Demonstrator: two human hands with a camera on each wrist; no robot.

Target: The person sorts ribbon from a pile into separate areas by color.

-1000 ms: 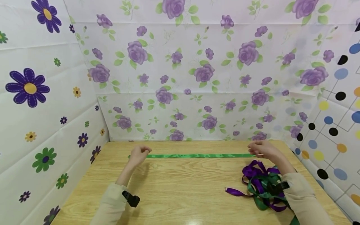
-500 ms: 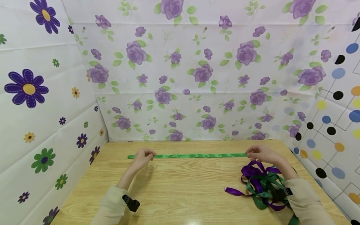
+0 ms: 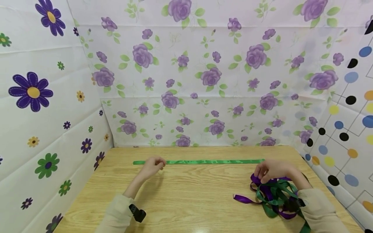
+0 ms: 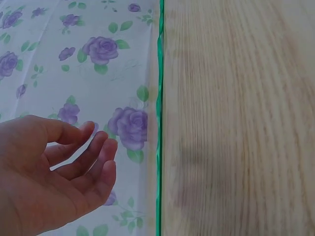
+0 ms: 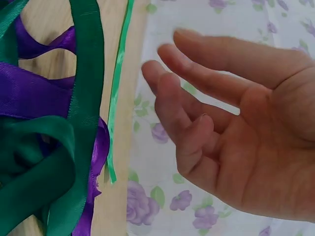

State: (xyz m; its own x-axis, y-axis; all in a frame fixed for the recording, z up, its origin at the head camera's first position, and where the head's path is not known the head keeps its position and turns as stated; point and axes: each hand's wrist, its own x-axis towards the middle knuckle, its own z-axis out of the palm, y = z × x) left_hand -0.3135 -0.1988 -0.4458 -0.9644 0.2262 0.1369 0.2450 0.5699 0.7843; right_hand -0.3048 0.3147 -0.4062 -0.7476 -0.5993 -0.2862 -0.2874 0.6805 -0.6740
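A bright green ribbon (image 3: pixel 209 161) lies straight from left to right near the table's back edge. My left hand (image 3: pixel 152 166) is over its left part. In the left wrist view the fingers (image 4: pixel 106 147) are loosely curled with nothing between them, apart from the ribbon. At the right, my right hand (image 3: pixel 274 170) hovers over the back of a tangle of purple ribbon (image 3: pixel 244 198) and dark green ribbon (image 3: pixel 269 211). Its fingers (image 5: pixel 167 93) hold nothing in the right wrist view, where broad loops of dark green ribbon (image 5: pixel 87 64) stand beside the hand.
The wooden table (image 3: pixel 186 194) meets a rose-patterned sheet (image 3: pixel 186 123) at the back. A flower-printed sheet (image 3: pixel 73 136) stands at the left and a dotted one (image 3: pixel 335 142) at the right. A black wrist camera (image 3: pixel 137 213) sits on the left sleeve.
My left hand has slid right along the green ribbon. The right hand has left the ribbon's right end and come nearer, over the ribbon tangle. The green ribbon lies where it was.
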